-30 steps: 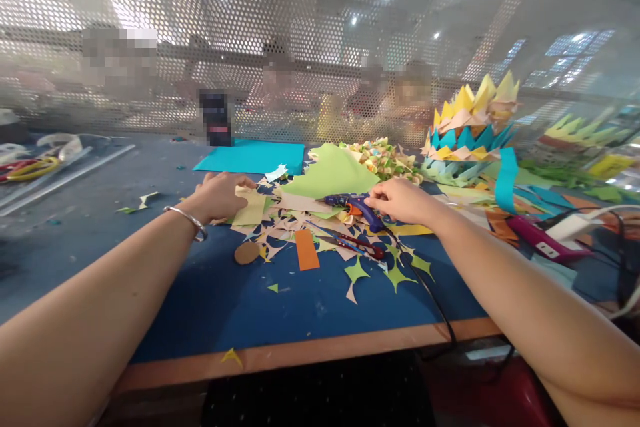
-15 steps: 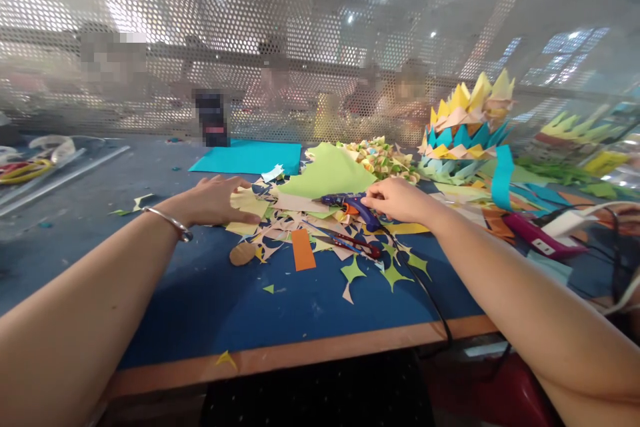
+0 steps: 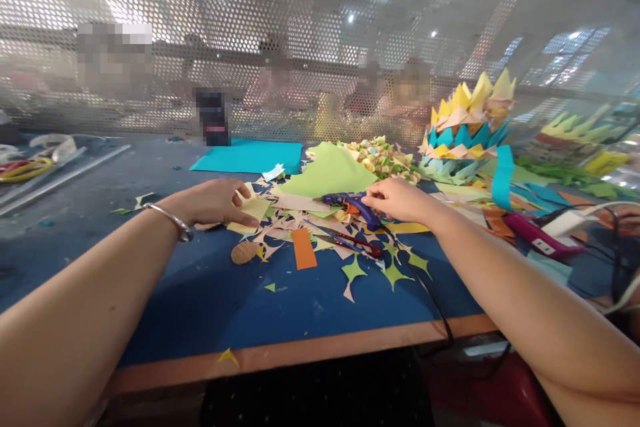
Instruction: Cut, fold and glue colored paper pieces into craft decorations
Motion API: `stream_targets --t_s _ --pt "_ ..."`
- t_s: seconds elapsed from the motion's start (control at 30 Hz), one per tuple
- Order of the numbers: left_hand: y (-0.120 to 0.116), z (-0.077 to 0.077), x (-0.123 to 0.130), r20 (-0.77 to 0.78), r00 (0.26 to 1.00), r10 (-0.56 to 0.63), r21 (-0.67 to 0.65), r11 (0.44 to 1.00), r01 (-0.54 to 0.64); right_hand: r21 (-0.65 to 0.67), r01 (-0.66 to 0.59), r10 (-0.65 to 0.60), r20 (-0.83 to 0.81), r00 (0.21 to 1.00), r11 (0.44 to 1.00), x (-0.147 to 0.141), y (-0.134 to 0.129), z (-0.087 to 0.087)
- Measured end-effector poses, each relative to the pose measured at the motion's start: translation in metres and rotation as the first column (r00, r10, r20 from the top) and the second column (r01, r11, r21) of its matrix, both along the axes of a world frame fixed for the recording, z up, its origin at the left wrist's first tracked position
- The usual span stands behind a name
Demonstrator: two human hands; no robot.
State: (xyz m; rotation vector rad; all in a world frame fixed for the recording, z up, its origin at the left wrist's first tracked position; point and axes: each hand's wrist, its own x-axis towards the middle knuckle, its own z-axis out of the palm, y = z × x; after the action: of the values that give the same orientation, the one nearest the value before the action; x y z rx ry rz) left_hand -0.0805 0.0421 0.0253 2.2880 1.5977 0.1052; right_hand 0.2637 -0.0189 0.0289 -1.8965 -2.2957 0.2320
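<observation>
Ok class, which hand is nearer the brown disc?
Left: the left hand is just beyond the brown disc; the right hand is farther right, at the glue gun.

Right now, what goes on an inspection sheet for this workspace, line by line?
Surface: blue tabletop, small specks.
Work things: glue gun, scissors, green paper.
Clutter: paper scraps, orange strip, round brown piece.
Hands: left hand open by pale yellow paper; right hand against the glue gun, grip unclear.
Cables: black cord crosses the front edge; magenta power block at right.
Surroundings: perforated screen, blurred people beyond.
</observation>
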Motion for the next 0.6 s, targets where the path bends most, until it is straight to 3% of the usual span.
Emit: stream_targets --t_s 0.13,0.4,0.6 --pt "-0.0006 -0.0012 0.0012 0.044 0.999 -0.026 -0.031 0.999 0.027 -0.004 0.005 -0.005 0.005 1.0 1.0 -0.0008 -0.0006 0.0013" --pt "0.0012 0.0029 -0.0062 0.038 0.999 0.037 -0.02 0.999 -0.037 -0.008 0.003 -0.003 0.013 1.0 1.0 -0.0013 0.0004 0.0017" --pt "-0.0014 -0.0011 -0.0023 0.185 0.979 -0.082 -0.033 0.995 0.089 -0.004 -0.004 0.004 0.005 1.0 1.0 -0.0002 0.001 0.0005"
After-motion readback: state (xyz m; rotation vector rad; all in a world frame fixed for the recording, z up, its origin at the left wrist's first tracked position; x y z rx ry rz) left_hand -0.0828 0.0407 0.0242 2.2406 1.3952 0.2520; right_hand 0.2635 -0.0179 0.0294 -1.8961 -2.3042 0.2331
